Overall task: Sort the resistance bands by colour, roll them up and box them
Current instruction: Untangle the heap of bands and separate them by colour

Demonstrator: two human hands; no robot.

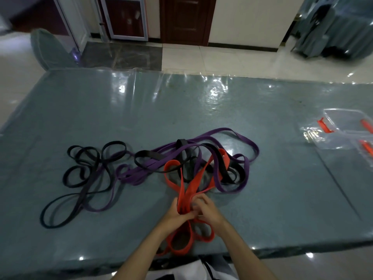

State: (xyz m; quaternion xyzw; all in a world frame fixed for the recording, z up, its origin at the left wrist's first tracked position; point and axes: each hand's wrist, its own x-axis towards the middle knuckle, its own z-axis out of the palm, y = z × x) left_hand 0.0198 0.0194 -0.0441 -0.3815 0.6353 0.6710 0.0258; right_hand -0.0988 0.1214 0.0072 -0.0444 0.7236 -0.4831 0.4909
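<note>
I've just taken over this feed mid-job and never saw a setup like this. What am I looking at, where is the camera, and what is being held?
There is no machine: a person works with bare hands, filmed by one camera on their head looking down. The left hand and right hand both grip a bunch of red bands near the table's front edge. Beyond them, purple bands and black bands lie tangled, still unsorted. At the far right are clear plastic boxes with orange clasps.
</note>
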